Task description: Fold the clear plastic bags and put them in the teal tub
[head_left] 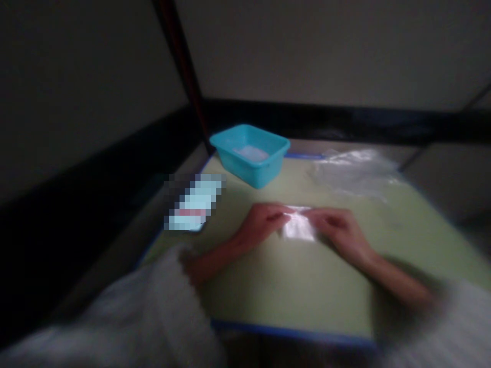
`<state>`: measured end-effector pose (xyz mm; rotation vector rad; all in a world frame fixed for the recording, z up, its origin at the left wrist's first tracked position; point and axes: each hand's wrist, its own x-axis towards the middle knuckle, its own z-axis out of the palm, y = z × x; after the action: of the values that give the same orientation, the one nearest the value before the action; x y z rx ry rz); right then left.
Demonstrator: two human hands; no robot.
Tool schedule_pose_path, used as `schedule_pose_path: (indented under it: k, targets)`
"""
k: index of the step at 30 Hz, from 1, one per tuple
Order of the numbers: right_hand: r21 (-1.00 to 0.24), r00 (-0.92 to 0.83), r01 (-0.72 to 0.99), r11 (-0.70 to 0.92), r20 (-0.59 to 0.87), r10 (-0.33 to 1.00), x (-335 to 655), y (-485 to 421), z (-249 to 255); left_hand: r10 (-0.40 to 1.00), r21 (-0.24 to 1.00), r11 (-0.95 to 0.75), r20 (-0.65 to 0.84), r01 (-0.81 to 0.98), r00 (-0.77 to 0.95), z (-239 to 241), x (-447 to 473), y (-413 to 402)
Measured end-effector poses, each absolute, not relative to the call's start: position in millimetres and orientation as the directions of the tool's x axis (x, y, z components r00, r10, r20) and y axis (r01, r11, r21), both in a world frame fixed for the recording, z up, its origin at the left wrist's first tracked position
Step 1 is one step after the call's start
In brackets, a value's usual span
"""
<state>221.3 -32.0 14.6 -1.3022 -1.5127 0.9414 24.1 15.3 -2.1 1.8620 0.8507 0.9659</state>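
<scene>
A small shiny clear plastic bag (299, 227) hangs between my hands above the middle of the table. My left hand (266, 221) pinches its upper left edge with thumb and forefinger. On the other side, my right hand (334, 224) grips the upper right edge, its fingers curled. Both sets of fingertips nearly meet at the bag's top. The picture is blurred, so I cannot make out whether the bag contains anything.
A turquoise plastic basin (253, 173) with something whitish inside stands at the back of the yellow-green, blue-edged table (291, 286). Crumpled clear plastic (353, 171) lies at the back right. A pixelated, bright phone-like object (197, 202) is at the left edge. Walls close in behind.
</scene>
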Motion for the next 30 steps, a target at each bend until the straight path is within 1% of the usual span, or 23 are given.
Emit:
schedule_pose_path:
  k: [3, 10, 14, 20, 23, 26, 30]
  targets:
    - [-0.933, -0.048, 0.320, 0.166, 0.159, 0.986, 220.6, -32.9, 15.3, 0.838, 0.876, -0.437, 0.315, 0.202, 0.446, -1.8, 24.9, 15.7]
    - [-0.918, -0.046, 0.370, 0.138, 0.131, 0.990, 218.5, -34.3, 14.4, 0.860, 0.900, -0.402, 0.307, 0.169, 0.408, -8.5, 25.4, 15.4]
    - [-0.926, -0.054, 0.360, 0.115, 0.102, 0.993, 219.5, -33.5, 13.5, 0.878, 0.931, -0.337, 0.256, 0.141, 0.405, -9.4, 24.7, 15.5]
    - [-0.956, -0.061, 0.279, 0.085, 0.071, 0.996, 221.9, -31.7, 11.1, 0.881, 0.977, -0.185, 0.116, 0.108, 0.459, -7.6, 23.0, 15.4]
    - [-0.964, -0.078, 0.255, 0.069, 0.051, 0.996, 223.7, -30.7, 9.0, 0.874, 0.989, -0.125, 0.069, 0.085, 0.481, -5.0, 22.6, 15.1]
    - [-0.967, -0.084, 0.250, 0.056, 0.036, 0.996, 225.5, -30.4, 7.6, 0.878, 0.990, -0.102, 0.045, 0.096, 0.477, -0.6, 22.8, 14.1]
    - [-0.971, -0.088, 0.234, 0.053, 0.033, 0.996, 226.1, -30.5, 8.1, 0.873, 0.987, -0.123, 0.059, 0.103, 0.484, 3.0, 23.1, 13.2]
